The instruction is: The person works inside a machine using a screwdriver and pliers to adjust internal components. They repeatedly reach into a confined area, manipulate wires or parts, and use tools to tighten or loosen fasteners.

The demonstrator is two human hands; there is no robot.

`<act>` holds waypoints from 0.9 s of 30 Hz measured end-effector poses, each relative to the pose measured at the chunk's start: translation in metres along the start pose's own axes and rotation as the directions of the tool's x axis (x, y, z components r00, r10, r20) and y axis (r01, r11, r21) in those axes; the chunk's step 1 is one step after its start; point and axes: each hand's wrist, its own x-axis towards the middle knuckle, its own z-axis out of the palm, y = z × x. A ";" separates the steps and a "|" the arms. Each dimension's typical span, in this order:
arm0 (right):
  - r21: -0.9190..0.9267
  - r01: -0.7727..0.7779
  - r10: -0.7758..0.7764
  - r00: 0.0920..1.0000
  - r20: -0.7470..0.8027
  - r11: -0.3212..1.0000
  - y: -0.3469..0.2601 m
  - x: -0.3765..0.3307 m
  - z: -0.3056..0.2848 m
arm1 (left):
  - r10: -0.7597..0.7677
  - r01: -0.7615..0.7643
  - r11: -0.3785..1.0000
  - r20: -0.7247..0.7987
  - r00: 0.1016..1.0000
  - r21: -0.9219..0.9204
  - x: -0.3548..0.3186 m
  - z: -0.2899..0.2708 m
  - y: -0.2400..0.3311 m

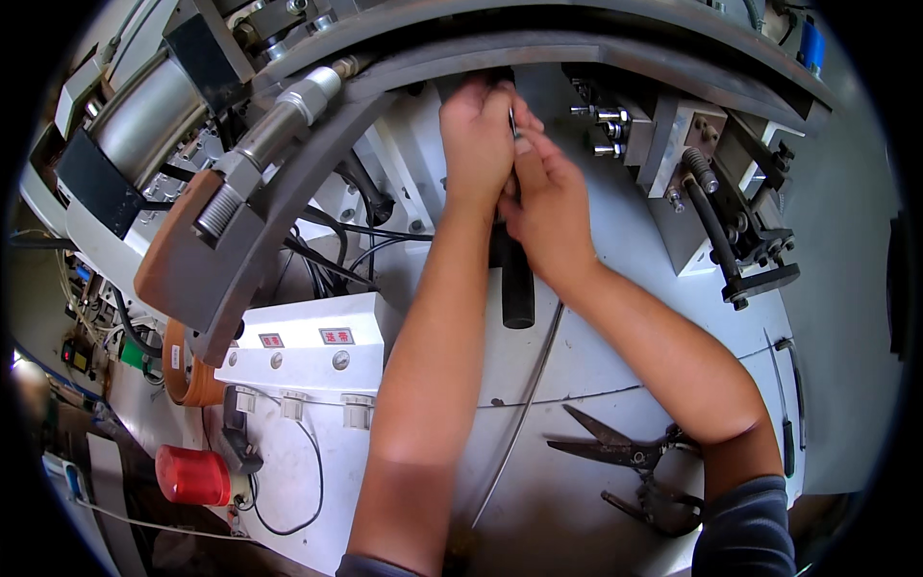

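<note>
My left hand (pixel 478 144) is up under the curved metal beam (pixel 577 50), its fingers curled and partly hidden behind its own back. Close against it, my right hand (pixel 556 207) is closed too, thumb and fingers drawn together. A thin shiny metal piece (pixel 512 119) shows between the two hands; most of it is covered, so its kind cannot be told. Just below the hands a black cylindrical handle (pixel 517 293) points toward me; whether either hand touches it is hidden.
Black-bladed scissors (pixel 630 452) lie near my right forearm, beside a long thin metal rod (pixel 524 413). A white control box (pixel 303 337) with knobs and a red warning light (pixel 197 474) are at left. A bolted metal bracket (pixel 716 192) stands right; black cables (pixel 332 250) run left of my arm.
</note>
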 end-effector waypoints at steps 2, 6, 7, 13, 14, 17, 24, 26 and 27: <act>0.004 0.011 -0.011 0.999 0.033 1.000 -0.002 0.013 -0.003 | 0.038 -0.038 0.998 -0.009 0.999 -0.043 0.005 -0.001 -0.003; 0.084 -0.080 0.073 0.994 0.083 0.993 -0.012 0.032 -0.012 | -0.085 0.086 0.989 -0.014 0.996 0.120 0.010 0.002 0.009; 0.114 -0.135 0.122 0.986 0.115 0.984 -0.017 0.031 -0.013 | -0.104 0.108 0.973 -0.031 0.994 0.203 0.010 0.002 0.014; 0.335 -0.351 0.265 0.924 0.277 0.874 -0.025 0.037 -0.019 | 0.135 -0.081 0.879 -0.083 0.987 0.469 0.018 0.004 0.013; 0.352 -0.364 0.267 0.918 0.294 0.862 -0.026 0.037 -0.019 | 0.191 -0.131 0.826 -0.053 0.980 0.548 0.024 0.000 0.008; 0.335 -0.317 0.256 0.942 0.216 0.887 -0.026 0.032 -0.013 | 0.149 -0.128 0.806 0.011 0.989 0.578 0.026 -0.003 0.004; 0.204 -0.163 0.158 0.987 0.042 0.965 -0.024 0.014 0.003 | 0.045 -0.045 0.820 0.015 0.999 0.571 0.024 -0.001 0.007; 0.132 -0.156 0.151 0.987 0.044 0.979 -0.027 0.009 0.001 | 0.144 -0.075 0.762 -0.055 0.988 0.644 0.021 0.001 -0.003; 0.095 -0.149 0.145 0.988 0.045 0.984 -0.029 0.008 -0.001 | 0.197 -0.089 0.730 -0.084 0.977 0.677 0.020 0.005 -0.003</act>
